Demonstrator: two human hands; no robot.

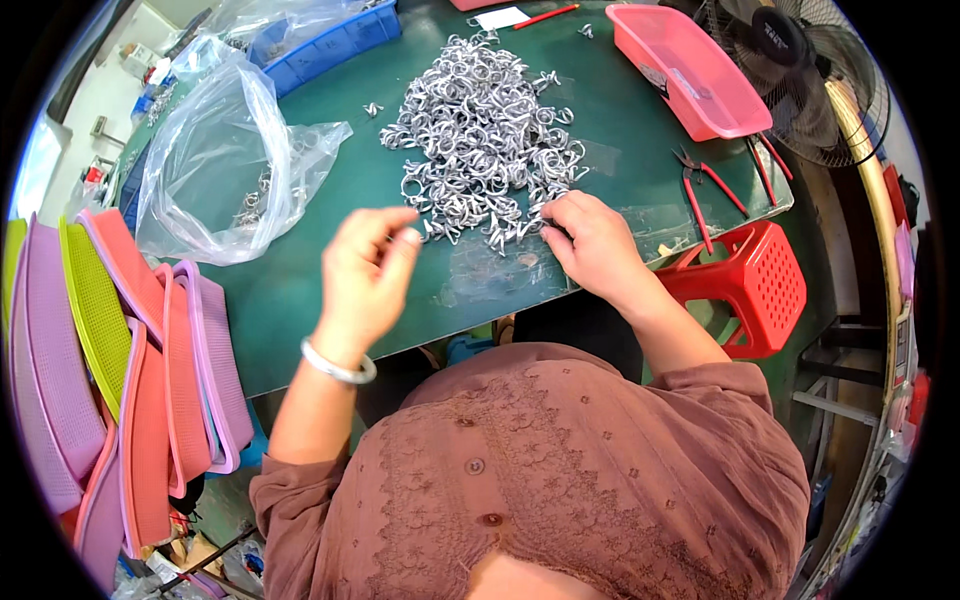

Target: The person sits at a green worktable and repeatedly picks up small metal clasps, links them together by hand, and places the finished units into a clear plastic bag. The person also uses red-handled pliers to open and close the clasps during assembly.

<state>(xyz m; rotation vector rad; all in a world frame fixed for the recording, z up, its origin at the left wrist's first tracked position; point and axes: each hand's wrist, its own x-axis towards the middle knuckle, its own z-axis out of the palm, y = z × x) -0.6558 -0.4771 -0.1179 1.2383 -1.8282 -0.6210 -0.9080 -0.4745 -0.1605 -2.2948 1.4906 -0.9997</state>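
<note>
A large heap of small silver metal rings (485,130) lies in the middle of the green table (360,320). At its lower left edge is my left hand (368,275), fingers curled toward the thumb; anything between the fingertips is too small to make out. On the lower right side my right hand (597,243) has its thumb and forefinger bent close together against the edge rings. Whether it pinches one of them I cannot see. To the left of the heap, an open clear plastic bag (215,175) holds several small silver pieces.
Red-handled pliers (702,190) lie on the right beside a pink tray (690,75). A red stool (750,290) stands by the table's right edge, a fan (800,60) behind. Stacked coloured baskets (165,390) crowd the left. A blue bin (330,45) sits at the far left.
</note>
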